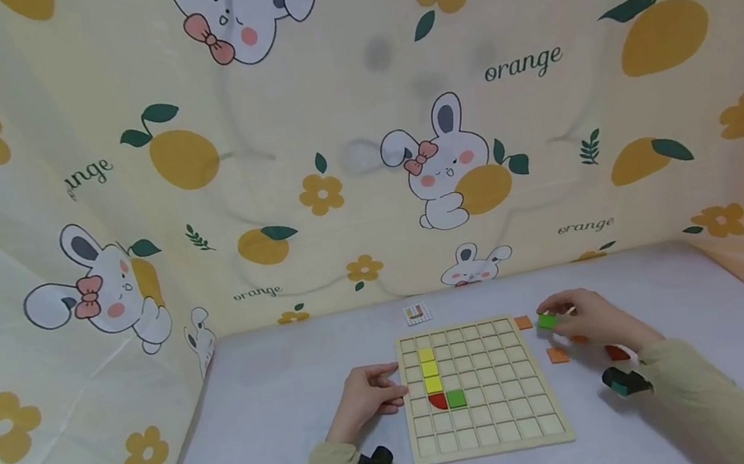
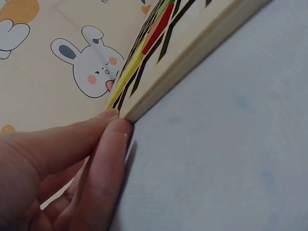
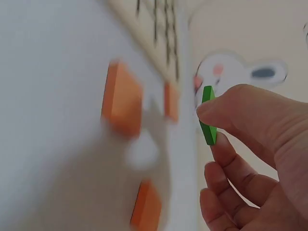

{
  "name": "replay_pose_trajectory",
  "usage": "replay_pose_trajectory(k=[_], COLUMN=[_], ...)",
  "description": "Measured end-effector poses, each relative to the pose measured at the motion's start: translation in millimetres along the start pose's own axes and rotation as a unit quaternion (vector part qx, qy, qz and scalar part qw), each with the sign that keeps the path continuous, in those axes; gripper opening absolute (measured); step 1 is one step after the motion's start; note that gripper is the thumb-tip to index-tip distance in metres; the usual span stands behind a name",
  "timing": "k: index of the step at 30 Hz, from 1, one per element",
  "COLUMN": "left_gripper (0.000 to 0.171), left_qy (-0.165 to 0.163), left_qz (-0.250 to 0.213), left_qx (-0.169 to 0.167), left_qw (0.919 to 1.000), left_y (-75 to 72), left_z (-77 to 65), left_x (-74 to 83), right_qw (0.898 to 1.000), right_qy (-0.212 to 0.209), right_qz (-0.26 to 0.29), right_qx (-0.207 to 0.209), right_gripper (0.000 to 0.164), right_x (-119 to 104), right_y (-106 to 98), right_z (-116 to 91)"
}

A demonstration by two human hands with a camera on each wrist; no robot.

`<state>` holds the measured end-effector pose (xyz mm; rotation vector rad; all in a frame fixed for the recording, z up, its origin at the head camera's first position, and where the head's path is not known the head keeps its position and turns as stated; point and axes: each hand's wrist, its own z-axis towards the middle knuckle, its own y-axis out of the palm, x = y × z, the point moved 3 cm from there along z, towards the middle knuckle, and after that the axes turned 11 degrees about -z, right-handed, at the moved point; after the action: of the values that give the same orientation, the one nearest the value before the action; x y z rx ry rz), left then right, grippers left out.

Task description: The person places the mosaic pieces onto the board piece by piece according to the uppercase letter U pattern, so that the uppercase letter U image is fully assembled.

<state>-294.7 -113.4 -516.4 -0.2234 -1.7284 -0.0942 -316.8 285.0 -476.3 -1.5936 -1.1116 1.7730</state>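
A wooden grid board (image 1: 494, 451) lies on the table; one column holds several yellow square tiles (image 1: 430, 370). Below them sits a red quarter-round tile (image 1: 439, 401), with a green square tile (image 1: 456, 399) beside it. At the board's left edge, my left hand (image 1: 362, 402) pinches the rim between thumb and finger, seen close in the left wrist view. To the right of the board, my right hand (image 1: 593, 317) holds another green square tile (image 3: 208, 115) between thumb and fingers, raised off the table.
Orange square tiles (image 1: 558, 355) lie right of the board, one (image 1: 523, 322) near its far right corner. A red tile (image 1: 618, 353) lies by the right wrist. Behind the board is a small patterned card (image 1: 417, 314). A printed cloth backdrop (image 1: 338, 107) rises behind.
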Motion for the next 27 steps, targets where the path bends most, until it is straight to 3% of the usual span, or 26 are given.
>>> replay_pose_trajectory(k=[7, 10, 14, 27], left_gripper=[0.052, 0.052, 0.052, 0.052], left_qy=[-0.002, -0.003, 0.001, 0.007], left_qz=[-0.002, -0.002, -0.001, -0.003], left_qx=[-0.001, -0.001, 0.000, -0.004], left_qw=[1.0000, 1.0000, 1.0000, 1.0000], left_y=[-0.2, -0.1, -0.1, -0.8], left_z=[0.4, 0.0, -0.4, -0.2], left_x=[0.9, 0.6, 0.3, -0.9], right_qw=[0.997, 0.991, 0.985, 0.978], right_qy=[-0.075, -0.131, -0.175, -0.205], right_qz=[0.008, 0.000, -0.007, 0.017], right_qx=[0.004, 0.006, 0.002, -0.041], right_gripper=[0.030, 0.028, 0.028, 0.028], right_x=[-40, -56, -72, -101], right_y=[11, 20, 31, 64], right_z=[-11, -16, -22, -24])
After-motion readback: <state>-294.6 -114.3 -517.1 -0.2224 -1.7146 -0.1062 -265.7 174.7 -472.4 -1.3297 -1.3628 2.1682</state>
